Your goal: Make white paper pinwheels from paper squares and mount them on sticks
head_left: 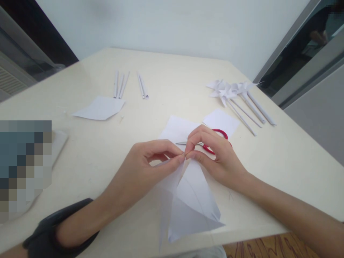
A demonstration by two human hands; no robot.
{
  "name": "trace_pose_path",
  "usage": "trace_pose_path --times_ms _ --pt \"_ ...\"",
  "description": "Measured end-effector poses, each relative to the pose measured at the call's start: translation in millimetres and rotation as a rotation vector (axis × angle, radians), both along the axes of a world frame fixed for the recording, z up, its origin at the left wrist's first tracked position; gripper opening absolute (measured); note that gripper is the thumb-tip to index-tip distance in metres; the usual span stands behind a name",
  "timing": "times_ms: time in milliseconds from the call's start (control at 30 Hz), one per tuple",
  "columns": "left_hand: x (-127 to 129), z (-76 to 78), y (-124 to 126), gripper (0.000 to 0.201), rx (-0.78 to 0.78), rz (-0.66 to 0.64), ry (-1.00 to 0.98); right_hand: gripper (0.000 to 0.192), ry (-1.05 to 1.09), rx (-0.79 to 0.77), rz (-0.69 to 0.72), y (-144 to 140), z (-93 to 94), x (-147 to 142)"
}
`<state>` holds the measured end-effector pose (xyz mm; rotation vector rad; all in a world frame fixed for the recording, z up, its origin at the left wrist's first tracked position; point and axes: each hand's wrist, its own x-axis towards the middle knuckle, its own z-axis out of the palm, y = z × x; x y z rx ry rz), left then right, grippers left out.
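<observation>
A folded sheet of white paper (196, 200) hangs between my hands near the table's front edge, its lower part spreading into pointed flaps. My left hand (156, 157) pinches its upper tip between thumb and forefinger. Right beside that pinch, my right hand (209, 150) grips the same tip, so the fingertips of both hands nearly touch. Behind my right hand lie scissors (221, 133) with red handles, partly covered by the fingers. Their blades point left over a flat white sheet (177, 128).
Paper pinwheels (224, 89) on rolled sticks lie at the back right, near another paper piece (221, 120). Rolled paper tubes (120, 85) and a cut sheet (99, 108) are at the back left. A wall stands behind the table (172, 86). A blurred-out patch covers the left edge.
</observation>
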<state>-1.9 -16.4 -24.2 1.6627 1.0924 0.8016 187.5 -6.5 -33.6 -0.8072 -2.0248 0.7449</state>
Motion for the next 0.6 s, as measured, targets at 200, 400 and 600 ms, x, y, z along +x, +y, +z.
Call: trace_pose_path --times_ms 200,400,600 --pt "-0.4 1.1 -1.6 0.012 0.016 -0.005 -0.004 0.006 0.091 -0.126 0.015 -0.8 -1.5 -1.8" --pt "-1.7 1.0 -0.6 0.014 -0.078 -0.051 -0.054 0.009 0.184 -0.142 0.098 0.6 -3.5 0.3" --pt "-0.9 0.2 -0.2 0.013 -0.142 -0.072 -0.117 0.010 0.288 -0.143 0.149 1.8 -8.8 1.3"
